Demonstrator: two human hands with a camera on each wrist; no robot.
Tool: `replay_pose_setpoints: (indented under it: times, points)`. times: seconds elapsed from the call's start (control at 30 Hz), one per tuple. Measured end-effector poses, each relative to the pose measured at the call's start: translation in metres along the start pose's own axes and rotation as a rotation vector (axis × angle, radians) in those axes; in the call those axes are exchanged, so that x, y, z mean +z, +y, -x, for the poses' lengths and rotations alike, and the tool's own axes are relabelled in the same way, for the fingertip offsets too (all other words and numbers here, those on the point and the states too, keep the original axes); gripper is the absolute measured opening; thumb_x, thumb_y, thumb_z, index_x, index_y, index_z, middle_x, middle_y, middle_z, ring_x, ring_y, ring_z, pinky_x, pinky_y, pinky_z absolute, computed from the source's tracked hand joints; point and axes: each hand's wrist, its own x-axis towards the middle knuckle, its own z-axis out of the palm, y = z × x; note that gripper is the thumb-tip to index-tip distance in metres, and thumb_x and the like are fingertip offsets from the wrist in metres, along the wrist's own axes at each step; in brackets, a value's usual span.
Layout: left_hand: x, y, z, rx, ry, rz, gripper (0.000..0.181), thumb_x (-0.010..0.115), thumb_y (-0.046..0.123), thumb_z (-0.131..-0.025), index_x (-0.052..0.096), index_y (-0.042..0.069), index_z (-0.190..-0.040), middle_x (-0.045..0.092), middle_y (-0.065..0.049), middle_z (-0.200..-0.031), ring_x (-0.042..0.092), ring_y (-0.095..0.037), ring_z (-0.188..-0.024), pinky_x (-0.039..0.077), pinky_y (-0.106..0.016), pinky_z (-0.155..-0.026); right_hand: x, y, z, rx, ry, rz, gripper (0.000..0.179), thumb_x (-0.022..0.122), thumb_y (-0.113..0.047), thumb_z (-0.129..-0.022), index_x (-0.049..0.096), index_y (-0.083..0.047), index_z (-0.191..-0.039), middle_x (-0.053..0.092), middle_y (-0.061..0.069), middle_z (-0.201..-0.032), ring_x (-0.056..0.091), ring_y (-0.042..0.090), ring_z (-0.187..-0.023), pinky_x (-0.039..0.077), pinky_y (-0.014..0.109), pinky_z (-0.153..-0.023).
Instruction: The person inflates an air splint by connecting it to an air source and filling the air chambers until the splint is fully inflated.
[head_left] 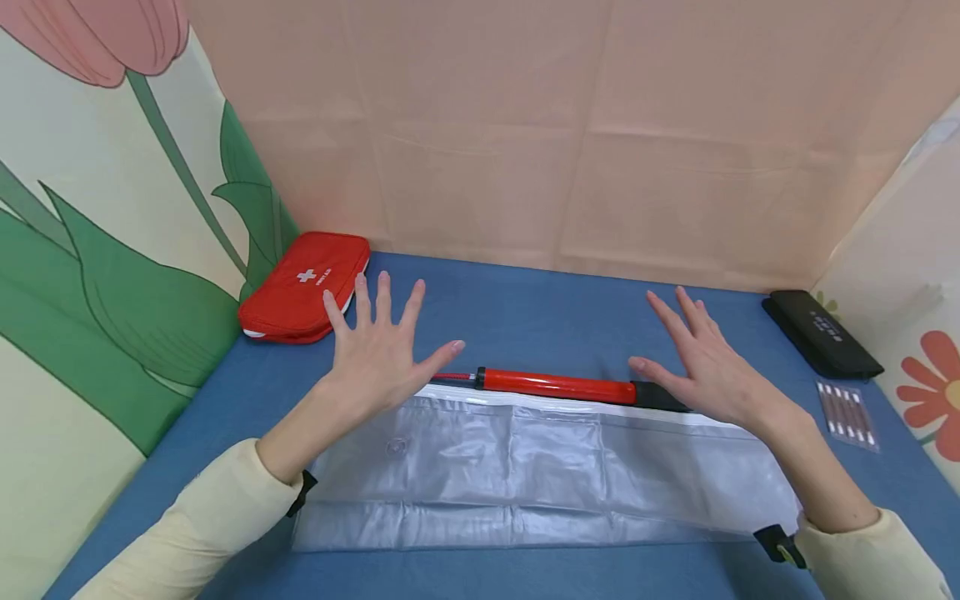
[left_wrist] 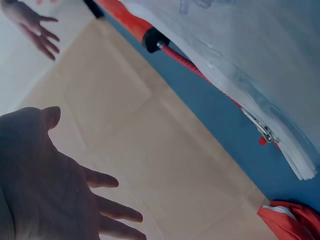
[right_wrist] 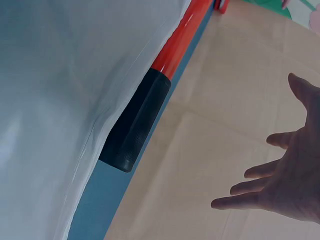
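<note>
Both hands hover with fingers spread and hold nothing. In the head view the left hand (head_left: 371,358) is over the left part of a clear plastic zip bag (head_left: 517,475), and the right hand (head_left: 708,375) is over its right part. Behind the bag's white zip edge lies a red hand pump (head_left: 558,386) with a black handle (right_wrist: 137,120) at its right end. A thin red hose (left_wrist: 185,65) leads from the pump's left end, shown in the left wrist view. Beside the hose, a metal zip slider (left_wrist: 267,132) sits on the bag's edge.
A red first aid pouch (head_left: 307,287) lies at the back left of the blue table (head_left: 465,287). At the right are a black case (head_left: 823,333) and a small clear pack of cotton swabs (head_left: 847,415). A beige cloth wall (head_left: 570,142) rises behind the table.
</note>
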Motion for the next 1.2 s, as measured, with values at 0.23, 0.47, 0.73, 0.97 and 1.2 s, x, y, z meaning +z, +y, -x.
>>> replay_pose_setpoints:
  times: [0.23,0.47,0.73,0.97,1.2]
  points:
    - [0.012,-0.012,0.0,-0.004,-0.125,0.074,0.087,0.043,0.059,-0.095,0.014,0.003,-0.155,0.026,-0.032,-0.151,0.024,-0.049,-0.139,0.021,-0.069,-0.105,0.009,0.006,0.001,-0.047,-0.032,0.006,0.074,0.059,-0.047,-0.093,0.029,-0.013,-0.152,0.014,0.025,-0.156,0.018,0.052,-0.138,0.027,0.076,-0.095]
    - [0.044,-0.039,0.001,0.038,-0.271,0.012,0.055,0.055,0.03,-0.097,0.046,-0.003,-0.14,0.051,-0.03,-0.126,0.051,-0.046,-0.114,0.047,-0.061,-0.086,0.041,0.027,-0.001,-0.102,-0.145,0.072,0.056,0.065,-0.025,-0.093,0.045,-0.002,-0.139,0.045,0.029,-0.134,0.043,0.049,-0.121,0.043,0.064,-0.091]
    - [0.063,-0.049,0.003,0.064,-0.201,-0.026,0.028,0.065,0.027,-0.092,0.07,0.004,-0.108,0.059,-0.014,-0.088,0.058,-0.031,-0.079,0.052,-0.05,-0.061,0.065,0.042,-0.004,-0.178,-0.132,0.188,0.036,0.073,-0.015,-0.087,0.056,-0.001,-0.116,0.054,0.012,-0.095,0.052,0.024,-0.083,0.05,0.042,-0.065]
    - [0.058,-0.049,0.004,0.029,-0.121,0.02,0.023,0.071,0.026,-0.086,0.065,0.004,-0.084,0.054,-0.009,-0.072,0.055,-0.027,-0.066,0.049,-0.045,-0.055,0.06,0.034,0.007,-0.234,0.02,0.182,0.04,0.072,-0.016,-0.087,0.052,0.001,-0.118,0.061,0.013,-0.105,0.056,0.022,-0.083,0.046,0.04,-0.066]
    - [0.051,-0.042,0.014,0.066,0.024,-0.039,0.024,0.066,0.024,-0.091,0.064,0.002,-0.082,0.052,-0.013,-0.073,0.054,-0.028,-0.066,0.052,-0.045,-0.051,0.033,0.022,0.023,-0.362,0.235,0.116,0.046,0.078,-0.005,-0.077,0.054,-0.002,-0.116,0.059,0.005,-0.096,0.049,0.013,-0.075,0.041,0.035,-0.064]
